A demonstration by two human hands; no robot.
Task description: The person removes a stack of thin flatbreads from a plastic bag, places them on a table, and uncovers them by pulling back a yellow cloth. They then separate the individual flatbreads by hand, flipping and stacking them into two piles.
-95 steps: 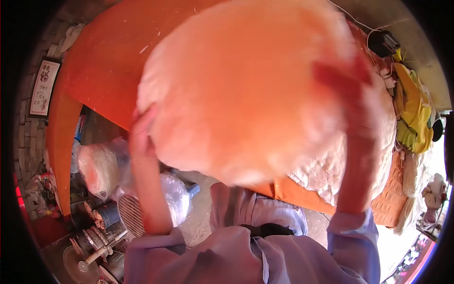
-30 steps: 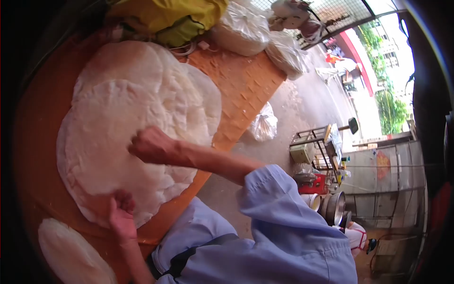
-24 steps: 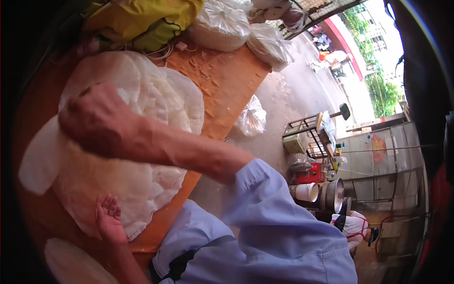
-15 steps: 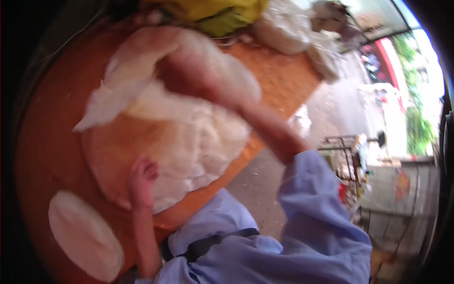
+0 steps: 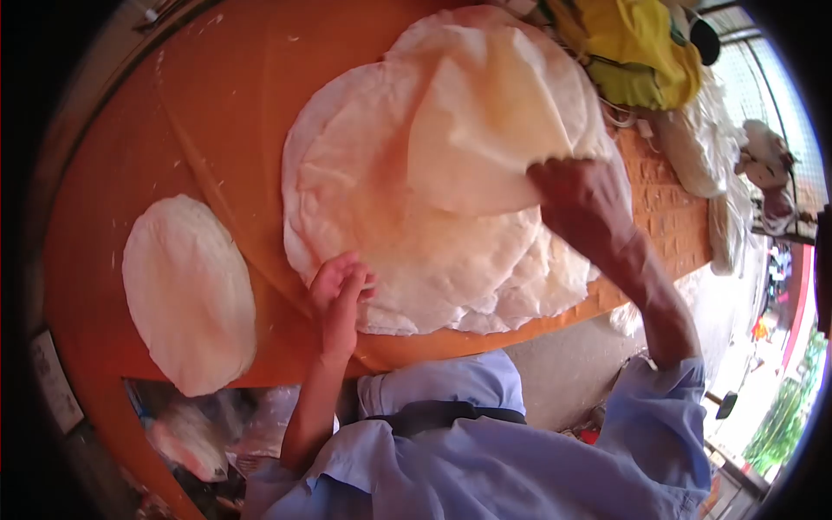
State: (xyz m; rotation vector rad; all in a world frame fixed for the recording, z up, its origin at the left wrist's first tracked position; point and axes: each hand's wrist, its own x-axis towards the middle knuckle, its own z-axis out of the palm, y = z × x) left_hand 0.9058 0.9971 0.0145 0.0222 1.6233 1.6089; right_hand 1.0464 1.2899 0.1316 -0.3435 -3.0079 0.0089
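Observation:
A broad pile of thin, round, pale sheets [image 5: 347,173] lies on the orange table covering [image 5: 208,52]. My right hand [image 5: 585,195] is closed on the edge of the top pale sheet [image 5: 485,113], which is partly lifted and folded over the pile. At the pile's near left edge is my left hand [image 5: 341,286], its fingers curled; whether it pinches anything is too small to make out. A separate oval pale sheet [image 5: 191,295] lies flat to the left of the pile.
A yellow bag [image 5: 637,52] and white plastic bags [image 5: 693,139] sit at the far right corner of the table. Below the left table edge are plastic-wrapped items [image 5: 191,442]. A street shows at the right.
The view has turned, so the pile appears further right. My right hand has come nearer from over the far side of the pile, and the lifted sheet now folds over differently.

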